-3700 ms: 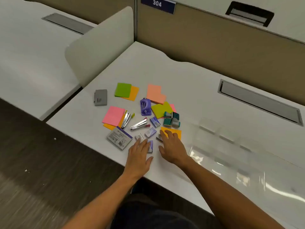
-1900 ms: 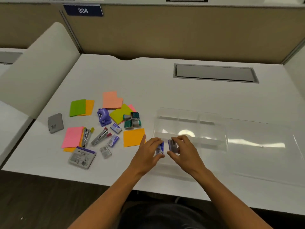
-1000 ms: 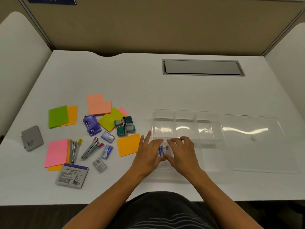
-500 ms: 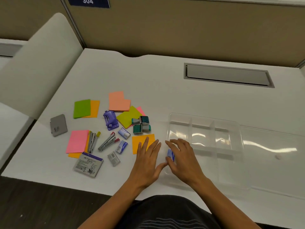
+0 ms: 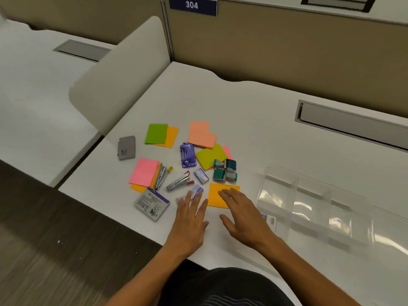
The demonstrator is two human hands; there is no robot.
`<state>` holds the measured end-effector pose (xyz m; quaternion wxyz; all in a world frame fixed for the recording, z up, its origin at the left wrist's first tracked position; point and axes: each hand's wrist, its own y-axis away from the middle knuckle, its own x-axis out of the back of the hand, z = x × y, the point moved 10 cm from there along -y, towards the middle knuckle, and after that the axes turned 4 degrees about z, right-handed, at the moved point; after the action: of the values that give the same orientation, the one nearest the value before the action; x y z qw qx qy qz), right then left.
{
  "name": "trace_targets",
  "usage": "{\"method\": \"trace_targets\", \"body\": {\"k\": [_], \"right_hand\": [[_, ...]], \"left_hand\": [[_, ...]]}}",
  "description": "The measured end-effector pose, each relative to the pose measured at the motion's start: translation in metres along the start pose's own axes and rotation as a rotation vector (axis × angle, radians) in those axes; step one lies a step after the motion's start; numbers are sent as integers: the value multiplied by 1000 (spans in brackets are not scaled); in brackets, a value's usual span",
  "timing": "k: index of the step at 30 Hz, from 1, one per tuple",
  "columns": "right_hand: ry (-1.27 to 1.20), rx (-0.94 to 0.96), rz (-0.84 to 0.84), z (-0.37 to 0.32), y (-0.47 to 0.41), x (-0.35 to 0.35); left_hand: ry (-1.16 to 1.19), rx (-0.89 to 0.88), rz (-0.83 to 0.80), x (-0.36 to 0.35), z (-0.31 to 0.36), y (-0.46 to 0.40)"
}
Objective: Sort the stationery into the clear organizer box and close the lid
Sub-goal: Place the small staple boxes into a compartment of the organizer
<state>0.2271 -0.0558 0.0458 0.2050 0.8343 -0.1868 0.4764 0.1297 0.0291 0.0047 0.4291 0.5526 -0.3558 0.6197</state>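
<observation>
Head view: left hand (image 5: 191,224) fingers spread, covering staple boxes (image 5: 196,191); right hand (image 5: 244,218) spread, empty.

A white desk (image 5: 254,111) bears a grey cable slot (image 5: 353,127) at three o'clock. A rounded divider (image 5: 119,78) stands at ten o'clock; sign 304 (image 5: 192,5) at twelve.
</observation>
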Motion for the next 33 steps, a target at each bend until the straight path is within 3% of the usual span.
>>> {"method": "trace_targets", "body": {"k": [5,11,20,33], "right_hand": [[86,102,-135,-20,-18,-20],[185,169,-252,-30,-43,-51],[316,358,-265,-53,-63,-75],[326,358,-104,-55,-47,-68]], "left_hand": [[6,113,-71,-14,-37,10],[33,129,-63,-20,-47,10],[144,158,-8,-17,-46,5],[284,218,71,-8,-49,12]]}}
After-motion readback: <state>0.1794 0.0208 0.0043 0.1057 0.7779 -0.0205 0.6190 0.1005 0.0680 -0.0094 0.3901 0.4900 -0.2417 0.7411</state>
